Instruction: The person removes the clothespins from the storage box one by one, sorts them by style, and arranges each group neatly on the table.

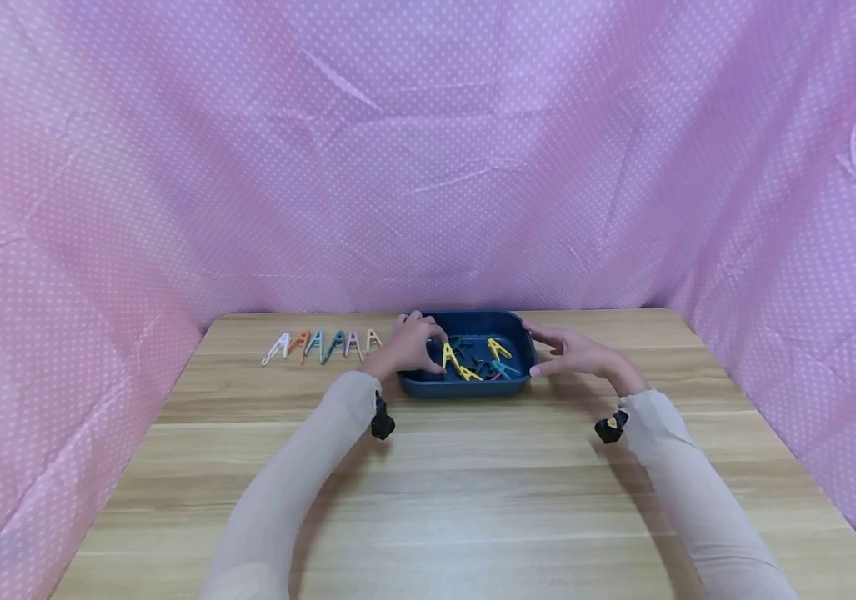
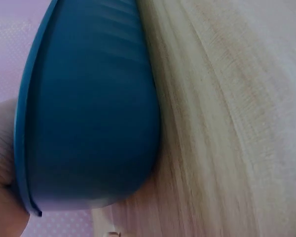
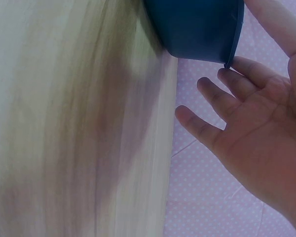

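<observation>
A dark blue basin stands at the far side of the table and holds several clothespins. My left hand reaches over its left rim, with bent fingers and the thumb apart. A yellow clothespin leans just beyond those fingertips; whether they touch it is hard to tell. Another yellow clothespin and a light blue clothespin lie farther right inside. At the basin's right end, my right hand has its fingers extended against the rim. In the left wrist view the basin wall hides most of the left hand.
Left of the basin, several clothespins form a row, from a white clothespin to a peach clothespin. Pink dotted cloth hangs behind and beside the wooden table.
</observation>
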